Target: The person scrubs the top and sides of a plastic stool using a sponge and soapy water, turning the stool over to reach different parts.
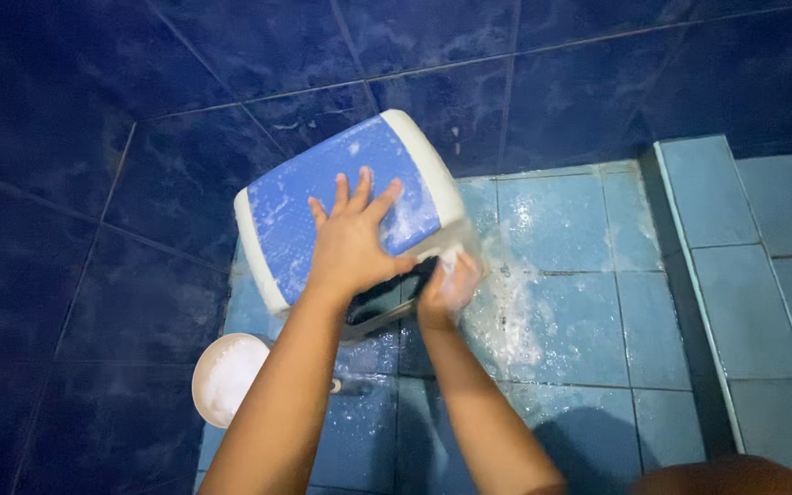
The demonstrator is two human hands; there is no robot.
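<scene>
The stool point(350, 215) has a mid-blue top flecked with fine pale dots, framed by white bands at both ends; its underside shows black. White foam smears its right edge. Behind the stool, the wall point(66, 183) is deep navy tile with cloudy marbling and thin pale grout lines. Right of the stool, the floor point(579, 302) is light blue tile streaked with white suds. Below-left of the stool, a bowl point(227, 378) is white, holding white froth.
</scene>
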